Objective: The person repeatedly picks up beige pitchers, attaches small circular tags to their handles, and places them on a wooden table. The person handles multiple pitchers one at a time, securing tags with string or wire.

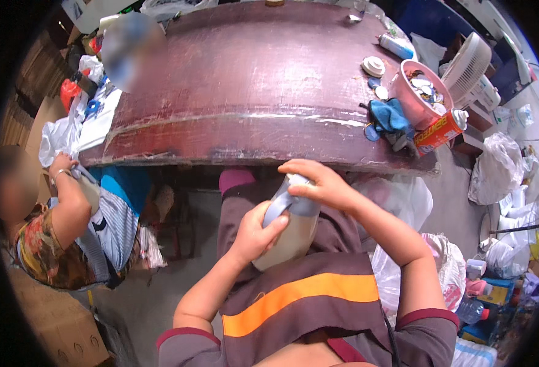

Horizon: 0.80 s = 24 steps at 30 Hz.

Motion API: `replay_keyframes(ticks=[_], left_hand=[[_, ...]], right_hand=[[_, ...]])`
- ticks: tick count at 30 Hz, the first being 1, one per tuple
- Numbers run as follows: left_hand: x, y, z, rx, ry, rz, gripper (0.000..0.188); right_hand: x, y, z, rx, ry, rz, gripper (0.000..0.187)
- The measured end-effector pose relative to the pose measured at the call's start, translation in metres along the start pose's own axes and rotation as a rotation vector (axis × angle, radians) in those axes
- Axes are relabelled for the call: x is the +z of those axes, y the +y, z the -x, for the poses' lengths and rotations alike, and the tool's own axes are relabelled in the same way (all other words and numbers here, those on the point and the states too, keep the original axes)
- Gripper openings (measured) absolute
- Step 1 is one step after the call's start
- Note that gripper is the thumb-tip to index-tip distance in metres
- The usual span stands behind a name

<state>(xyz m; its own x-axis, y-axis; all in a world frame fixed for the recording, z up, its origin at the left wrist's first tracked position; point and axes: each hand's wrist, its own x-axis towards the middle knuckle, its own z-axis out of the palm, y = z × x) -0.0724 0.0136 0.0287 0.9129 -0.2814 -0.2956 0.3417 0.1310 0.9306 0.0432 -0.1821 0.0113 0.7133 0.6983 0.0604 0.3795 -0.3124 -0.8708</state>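
- Head view shows me a pale plastic bottle (291, 235) with a grey-blue top part, held over the lap, just below the near edge of the dark red table (239, 92).
- My left hand (256, 231) is wrapped around the bottle's body, fingers closed firmly on its side.
- My right hand (318, 182) sits over the grey-blue top, fingers curled and closed on it from above.
- To do this step well, I think the left hand must keep the body steady and a little tilted away, while the right hand works only on the top; a loose hold may let the bottle slip onto the lap.
- On the table's right end stand a pink bucket (419, 92) full of caps, an orange spray can (442, 129) lying beside it, and a blue cloth (388, 116) near both.
- At the left, another person's arm (68, 196) holds a separate item; it is well apart from my hands.
- White plastic bags (495, 168) lie on the floor at the right.
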Motion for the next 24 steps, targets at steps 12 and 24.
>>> replay_keyframes(ticks=[12, 24], left_hand=[[0.002, -0.032, -0.029, 0.179, 0.239, 0.195, 0.025], [0.0, -0.043, -0.033, 0.169, 0.236, -0.043, 0.037]], right_hand=[[-0.058, 0.143, 0.068, 0.404, 0.533, 1.088, 0.076], [0.006, 0.118, 0.058, 0.183, 0.806, -0.217, 0.016]])
